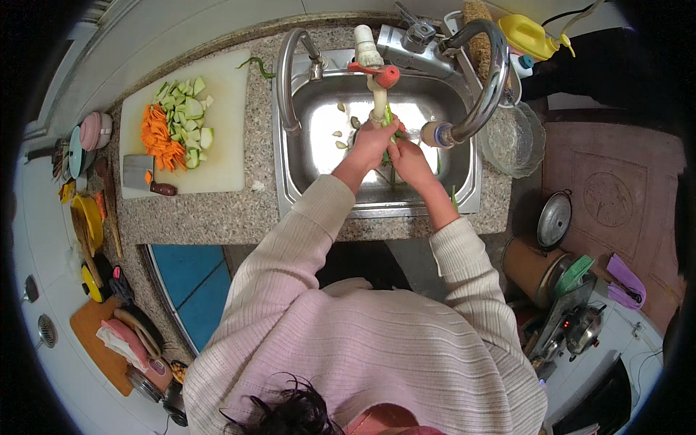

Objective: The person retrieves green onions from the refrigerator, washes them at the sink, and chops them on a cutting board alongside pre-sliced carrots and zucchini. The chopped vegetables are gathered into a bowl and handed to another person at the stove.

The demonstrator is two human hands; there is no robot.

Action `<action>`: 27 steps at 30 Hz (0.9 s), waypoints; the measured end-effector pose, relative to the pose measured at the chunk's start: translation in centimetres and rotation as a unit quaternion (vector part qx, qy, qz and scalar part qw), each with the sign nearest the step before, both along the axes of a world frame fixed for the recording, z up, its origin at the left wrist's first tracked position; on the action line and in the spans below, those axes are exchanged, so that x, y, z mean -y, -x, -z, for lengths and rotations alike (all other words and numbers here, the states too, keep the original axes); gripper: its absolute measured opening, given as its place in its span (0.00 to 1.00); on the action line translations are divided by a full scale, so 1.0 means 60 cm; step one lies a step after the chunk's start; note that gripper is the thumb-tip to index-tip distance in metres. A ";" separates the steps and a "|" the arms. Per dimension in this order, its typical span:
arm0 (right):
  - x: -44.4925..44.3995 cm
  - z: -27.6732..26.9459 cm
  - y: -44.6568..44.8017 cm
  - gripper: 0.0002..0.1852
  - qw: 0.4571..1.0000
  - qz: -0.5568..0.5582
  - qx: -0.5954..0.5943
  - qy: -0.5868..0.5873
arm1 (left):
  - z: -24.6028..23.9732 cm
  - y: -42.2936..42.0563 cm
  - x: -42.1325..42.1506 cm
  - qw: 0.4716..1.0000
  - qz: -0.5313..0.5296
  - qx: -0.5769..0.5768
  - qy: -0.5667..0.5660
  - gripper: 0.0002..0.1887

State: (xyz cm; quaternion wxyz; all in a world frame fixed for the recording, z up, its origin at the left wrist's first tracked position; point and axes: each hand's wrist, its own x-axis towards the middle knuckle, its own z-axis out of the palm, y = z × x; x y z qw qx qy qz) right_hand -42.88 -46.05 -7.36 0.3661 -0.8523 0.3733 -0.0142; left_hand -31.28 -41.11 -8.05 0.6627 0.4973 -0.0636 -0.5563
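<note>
Over the stainless steel sink, my left hand and my right hand are close together below a plastic tap with a red handle. Both are closed on green vegetable stalks; something red shows beside my left fingers, too hidden to name. Several garlic cloves lie on the sink's bottom. On the counter to the left, a white cutting board bears sliced carrot, cut pale green vegetable pieces and a cleaver.
Two curved metal faucets arch over the sink's sides. A glass bowl stands at its right, with a yellow plastic bottle behind. A green pepper piece lies between board and sink.
</note>
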 end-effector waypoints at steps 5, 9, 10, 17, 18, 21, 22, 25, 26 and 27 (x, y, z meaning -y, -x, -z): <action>-0.016 -0.036 0.028 0.17 0.972 0.062 0.027 -0.224 | 0.012 -0.059 0.013 0.945 -0.093 -0.297 0.100 0.07; -0.022 -0.075 0.041 0.16 0.974 0.036 0.077 -0.209 | 0.015 -0.073 0.028 0.963 -0.153 -0.223 0.017 0.07; -0.020 -0.079 0.044 0.15 0.971 0.044 0.078 -0.220 | 0.016 -0.072 0.029 0.961 -0.162 -0.220 0.033 0.08; 0.006 0.018 0.062 0.15 0.993 0.061 0.038 -0.097 | 0.009 -0.043 0.024 0.947 -0.160 -0.228 0.160 0.03; 0.010 0.046 0.057 0.15 0.989 0.106 -0.003 -0.107 | 0.004 -0.029 0.025 0.959 -0.168 -0.183 0.140 0.03; 0.042 0.102 0.066 0.16 0.978 0.190 -0.008 -0.088 | -0.012 0.013 0.021 0.980 -0.184 -0.047 0.061 0.05; 0.060 0.104 0.077 0.15 0.977 0.206 0.017 -0.056 | -0.017 0.016 0.017 0.978 -0.192 -0.053 0.067 0.05; 0.092 0.085 0.087 0.12 0.837 0.330 0.036 -0.435 | -0.017 -0.024 -0.008 0.989 -0.147 0.003 0.005 0.10; 0.090 0.075 0.078 0.12 0.808 0.317 0.121 -0.482 | -0.015 -0.037 -0.019 0.991 -0.128 -0.037 0.001 0.11; 0.093 0.063 0.061 0.13 0.775 0.303 0.200 -0.517 | -0.010 -0.050 -0.021 0.992 -0.108 -0.060 -0.017 0.12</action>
